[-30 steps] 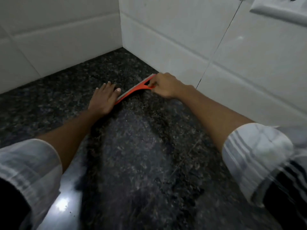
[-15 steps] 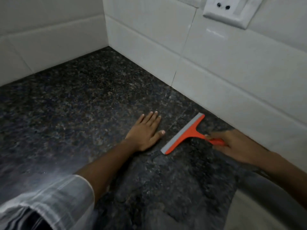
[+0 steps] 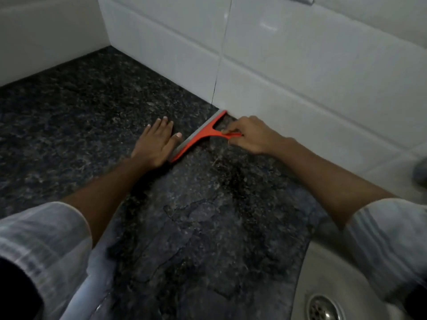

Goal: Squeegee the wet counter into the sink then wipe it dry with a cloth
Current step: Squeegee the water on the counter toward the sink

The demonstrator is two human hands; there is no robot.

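An orange squeegee [image 3: 200, 136] with a grey blade rests on the dark speckled granite counter [image 3: 80, 116], its far end touching the white tiled wall. My right hand [image 3: 250, 135] is shut on its orange handle. My left hand [image 3: 157, 144] lies flat on the counter, fingers apart, its thumb right beside the blade's near end. A film of water with ragged edges spreads over the counter between the blade and the sink [image 3: 307, 282] at the bottom right. No cloth is in view.
White tiled walls [image 3: 300, 72] close the counter at the back and left, meeting in a corner. The steel sink's drain [image 3: 322, 308] shows at the bottom right. A dark blurred object [image 3: 420, 172] sits at the right edge.
The squeegee has moved back toward the wall, its far end now against the tiles. My left hand has stayed flat next to the blade. The view has tilted down, bringing the sink drain in.
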